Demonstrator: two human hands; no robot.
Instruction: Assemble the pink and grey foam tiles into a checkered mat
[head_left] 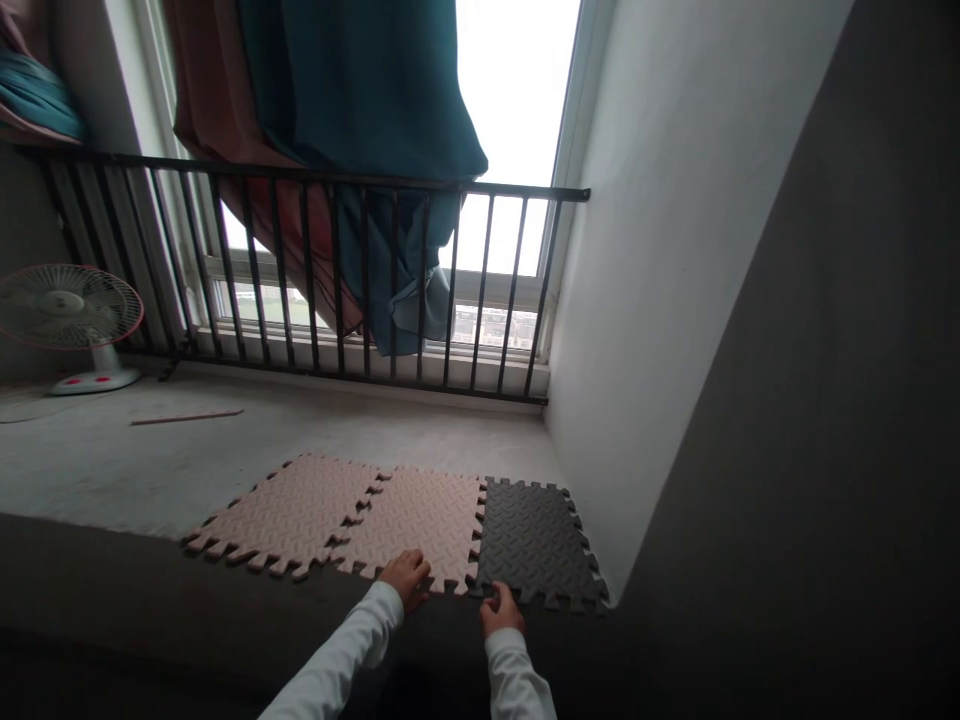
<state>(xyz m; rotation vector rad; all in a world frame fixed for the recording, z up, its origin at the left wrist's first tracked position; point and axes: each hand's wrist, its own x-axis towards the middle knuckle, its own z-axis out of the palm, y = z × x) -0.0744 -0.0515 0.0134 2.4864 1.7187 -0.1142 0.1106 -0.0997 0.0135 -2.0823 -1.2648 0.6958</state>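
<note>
Three foam mat tiles with jigsaw edges lie in a row on the ledge: a left pink tile [292, 510], a middle pink tile [424, 515] and a dark grey tile [532, 540] by the wall. My left hand [406, 578] rests at the front edge of the middle tile, its fingers bent and apart from the thumb. At the front left corner of the dark tile, my right hand [501, 608] is closed on the edge with thumb and forefinger. Narrow gaps show along the seams between neighbouring tiles.
Behind the tiles runs a black metal railing [365, 280], with teal and pink curtains [360, 90] at the window. A fan [97, 360] stands on the ledge [75, 470] at left, near a thin reddish strip [187, 417]. The white wall [637, 300] bounds the right side.
</note>
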